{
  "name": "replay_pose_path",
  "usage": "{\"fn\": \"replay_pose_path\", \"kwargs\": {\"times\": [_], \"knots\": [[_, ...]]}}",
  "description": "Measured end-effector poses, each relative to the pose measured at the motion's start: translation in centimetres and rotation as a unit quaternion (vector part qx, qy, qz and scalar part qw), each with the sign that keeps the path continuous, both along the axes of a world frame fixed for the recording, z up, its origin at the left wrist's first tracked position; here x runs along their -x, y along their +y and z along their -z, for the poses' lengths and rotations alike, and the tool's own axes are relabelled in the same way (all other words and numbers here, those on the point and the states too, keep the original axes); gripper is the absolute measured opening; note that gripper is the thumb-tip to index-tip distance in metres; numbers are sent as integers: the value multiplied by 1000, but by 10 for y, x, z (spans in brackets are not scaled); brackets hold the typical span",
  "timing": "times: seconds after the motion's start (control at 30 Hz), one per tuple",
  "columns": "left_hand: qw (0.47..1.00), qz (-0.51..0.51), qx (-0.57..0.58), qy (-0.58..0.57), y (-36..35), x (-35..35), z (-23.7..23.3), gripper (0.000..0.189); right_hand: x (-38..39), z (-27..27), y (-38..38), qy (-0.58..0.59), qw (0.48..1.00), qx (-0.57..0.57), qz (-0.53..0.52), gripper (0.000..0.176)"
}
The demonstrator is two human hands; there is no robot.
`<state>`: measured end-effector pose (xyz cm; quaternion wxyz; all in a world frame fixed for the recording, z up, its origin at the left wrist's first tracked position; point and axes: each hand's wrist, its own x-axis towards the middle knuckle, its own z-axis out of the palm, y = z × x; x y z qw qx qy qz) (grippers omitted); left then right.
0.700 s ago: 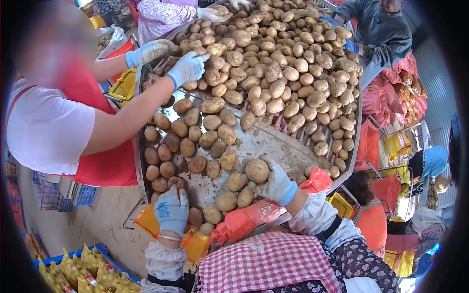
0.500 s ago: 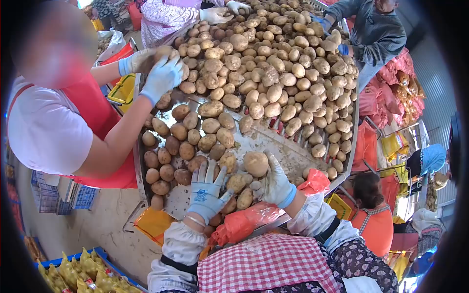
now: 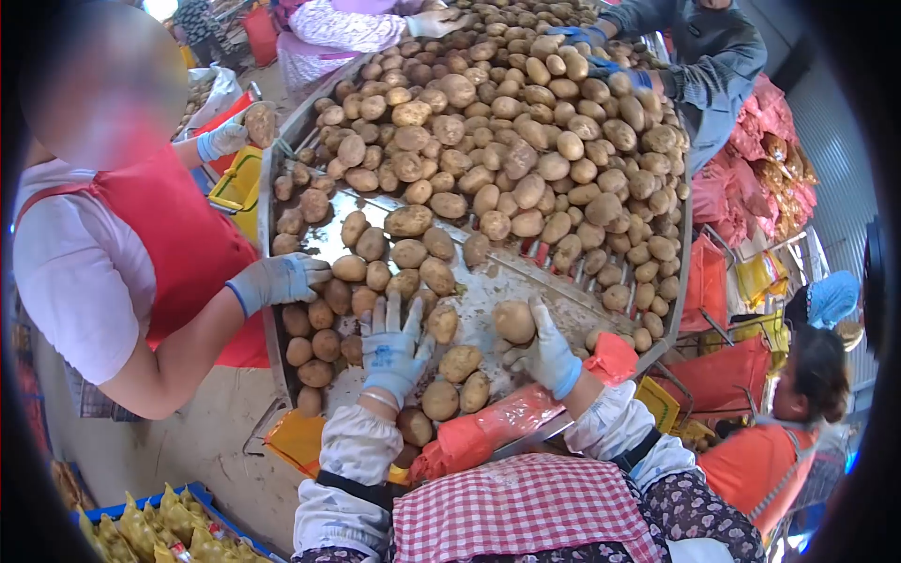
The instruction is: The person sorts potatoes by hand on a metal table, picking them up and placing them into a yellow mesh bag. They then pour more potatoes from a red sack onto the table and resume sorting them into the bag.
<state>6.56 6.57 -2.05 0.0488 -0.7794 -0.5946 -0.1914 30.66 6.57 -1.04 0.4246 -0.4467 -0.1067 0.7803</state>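
Entry, head view. We recorded the left hand [image 3: 392,342], in a pale blue knitted glove, lying palm down with its fingers [image 3: 394,314] spread wide apart. It rested on the small brown potatoes [image 3: 439,401] at the near end of the scuffed metal sorting table [image 3: 488,277] and gripped nothing.

The right hand [image 3: 547,355], gloved the same way, was closed round the large tan oval potato [image 3: 514,322], thumb beneath and fingers along its right side. That potato sat just above the table surface, between the two hands and nearer the right one.

Further up the table we noted the dense heap of loose potatoes [image 3: 526,122] covering the surface from edge to edge.

At the left rim, a co-worker's grey-blue gloved hand [image 3: 277,280] touched the potatoes by the table edge. The same person wore a red apron [image 3: 178,244] and held a single dusty potato [image 3: 260,124] up in the other hand.

An orange mesh sack [image 3: 469,433] hung at the table's near edge, just below the right forearm. A red-and-white checked apron [image 3: 511,502] filled the bottom of the view.
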Motion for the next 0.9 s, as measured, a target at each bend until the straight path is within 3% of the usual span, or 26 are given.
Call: {"fn": "replay_pose_path", "kwargs": {"times": [0.03, 0.07, 0.1, 0.13, 0.2, 0.23, 0.27, 0.3, 0.33, 0.37, 0.4, 0.43, 0.47, 0.5, 0.53, 0.6, 0.67, 0.73, 0.8, 0.9], "knots": [[998, 17, 44, -34, -9, 6, 6, 49, -5, 0, 3, -178, 981, -61, -47, 64], [993, 37, 87, -68, -18, 11, 12, 48, -10, 0, 5, -349, 925, -122, -87, 57], [994, 44, 94, -26, -31, 16, 2, 46, -13, 22, 4, -493, 818, -290, -59, 45], [994, 40, 94, -24, -44, 24, 0, 46, -9, 22, 3, -490, 819, -292, -62, 45], [969, 139, 199, -41, -61, 37, -5, 42, 4, 17, 0, -572, 631, -444, -276, 43], [970, 137, 199, -39, -54, 37, -26, 42, 20, 10, -16, -611, 557, -491, -274, 41], [941, 95, 322, -49, -42, 37, -48, 41, 28, 11, -17, -610, 558, -492, -274, 41], [895, 50, 439, -59, -35, 37, -60, 40, 36, 12, -17, -528, 634, -483, -292, 41], [897, 49, 436, -58, -30, 33, -51, 40, 42, 12, -13, -439, 701, -471, -306, 42], [946, 20, 278, -167, -23, 27, -34, 40, 48, 10, -5, -438, 700, -474, -306, 42], [956, -8, 112, -270, -19, 21, -24, 40, 53, 7, 7, -502, 671, -483, -254, 42], [990, 42, 47, -125, -15, 14, -27, 41, 57, 3, 21, -562, 635, -491, -201, 43], [990, 86, 76, -78, -20, 10, -34, 40, 60, 2, 29, -617, 594, -495, -148, 44], [991, 82, 75, -78, -28, 10, -28, 40, 60, 12, 35, -635, 536, -519, -201, 44], [981, 81, 110, -140, -36, 9, -22, 41, 63, 13, 35, -634, 535, -521, -199, 44], [965, 81, 150, -201, -33, 11, -14, 42, 70, 16, 21, -427, 535, -593, -425, 40], [973, 31, 35, -228, -9, 17, -21, 44, 71, 17, 8, -418, 516, -626, -410, 36], [981, 8, 9, -195, 35, 11, -23, 48, 69, 16, 13, -411, 495, -659, -390, 33], [992, -24, -15, -126, 89, 3, -13, 57, 54, 12, 29, -435, 634, -590, -245, 26], [994, -95, 40, -37, 162, -5, 22, 70, 36, -2, 42, -484, 673, -529, -182, 22]]}}
